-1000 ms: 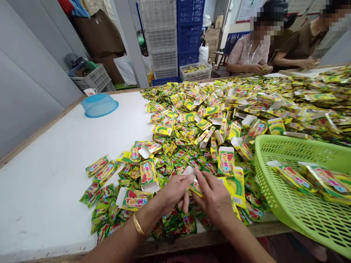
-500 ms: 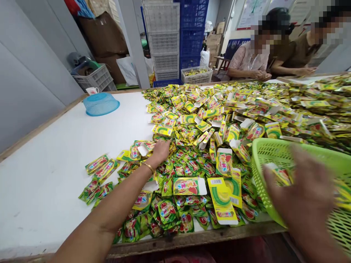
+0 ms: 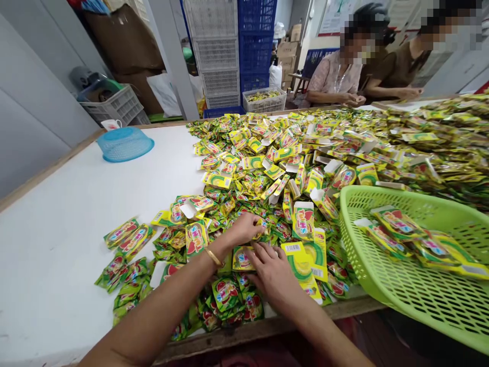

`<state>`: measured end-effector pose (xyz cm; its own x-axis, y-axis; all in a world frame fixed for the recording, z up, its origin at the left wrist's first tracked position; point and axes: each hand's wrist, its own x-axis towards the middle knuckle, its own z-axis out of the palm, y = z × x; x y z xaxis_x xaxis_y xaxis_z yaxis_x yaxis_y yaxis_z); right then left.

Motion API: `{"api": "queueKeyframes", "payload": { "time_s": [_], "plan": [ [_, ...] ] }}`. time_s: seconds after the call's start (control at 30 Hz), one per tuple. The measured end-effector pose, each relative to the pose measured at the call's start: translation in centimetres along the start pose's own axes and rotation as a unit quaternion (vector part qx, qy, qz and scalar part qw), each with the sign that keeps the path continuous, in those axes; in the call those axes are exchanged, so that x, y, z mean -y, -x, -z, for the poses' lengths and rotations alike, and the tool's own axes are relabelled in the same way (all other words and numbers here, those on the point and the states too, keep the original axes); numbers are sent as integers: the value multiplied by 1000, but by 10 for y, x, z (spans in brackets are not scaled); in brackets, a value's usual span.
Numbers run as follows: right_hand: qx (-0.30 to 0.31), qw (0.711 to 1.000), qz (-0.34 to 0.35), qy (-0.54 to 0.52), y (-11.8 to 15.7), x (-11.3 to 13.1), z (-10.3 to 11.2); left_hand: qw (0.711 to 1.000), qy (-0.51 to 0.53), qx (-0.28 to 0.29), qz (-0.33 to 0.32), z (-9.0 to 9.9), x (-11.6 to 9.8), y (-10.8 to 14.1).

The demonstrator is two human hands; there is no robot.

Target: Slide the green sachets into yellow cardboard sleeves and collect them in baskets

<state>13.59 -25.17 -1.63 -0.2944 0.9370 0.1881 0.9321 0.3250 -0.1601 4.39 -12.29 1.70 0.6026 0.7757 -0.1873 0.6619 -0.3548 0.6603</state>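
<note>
1. Head view: lime perforated basket holds TWINS boxes.
2. Right hand, half open, fingers over one TWINS carton lying on sachets.
3. Left hand curls at a yellow packet, grip unclear; picking-up seems in hand, next calling for a sure pinch.

- "TWINS" is printed on the white-flapped box.
- Barcodes are borne by the yellow boxes.
- Lettering on the wall poster cannot be made out.
</note>
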Motion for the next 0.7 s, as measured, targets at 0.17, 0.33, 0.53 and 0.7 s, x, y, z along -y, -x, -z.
{"api": "queueKeyframes", "payload": {
  "time_s": [0.17, 0.33, 0.53, 0.7],
  "plan": [
    [6, 1000, -25, -14, 0, 3, 2, 998, -48, -42, 18, -5, -4, -18],
    [-42, 997, -41, -59, 6, -2, 1, 999, -27, -22, 22, -4, 0, -21],
    [-115, 978, -80, -152, 16, -19, 2, 997, 53, -52, 23, -1, 14, -8],
    [-161, 936, -140, -280, 13, -19, 4, 951, 262, -165, 28, 27, 33, 20]
  ]
}}
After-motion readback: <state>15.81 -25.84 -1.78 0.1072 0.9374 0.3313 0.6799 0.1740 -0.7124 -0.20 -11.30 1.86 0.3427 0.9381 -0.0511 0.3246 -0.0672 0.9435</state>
